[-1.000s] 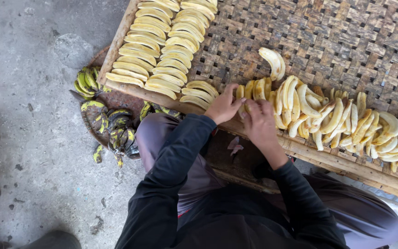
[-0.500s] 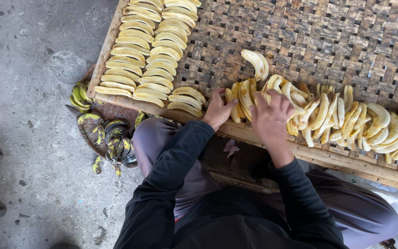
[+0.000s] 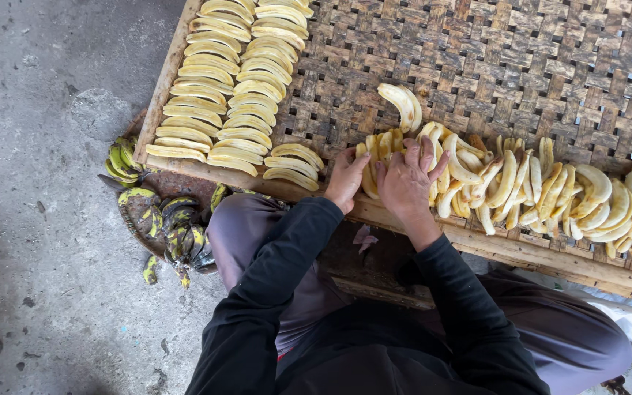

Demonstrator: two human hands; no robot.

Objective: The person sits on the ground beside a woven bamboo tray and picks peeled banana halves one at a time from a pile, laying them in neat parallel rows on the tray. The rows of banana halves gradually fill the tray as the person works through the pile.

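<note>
Since the earlier frame the right hand [image 3: 406, 181] has been spread flat, open, over the slices [image 3: 383, 145]. A slice edge is pinched by the left hand [image 3: 345, 178]. Slices beside the grip are best overlapped evenly.

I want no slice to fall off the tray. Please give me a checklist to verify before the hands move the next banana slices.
1. Left hand on the slices: ok, it touches the loose pile.
2. Right hand on the pile: ok.
3. Free space on the woven tray: ok.
4. Neat rows undisturbed: ok.
5. Slices clear of the tray's near edge: cannot tell.
</note>
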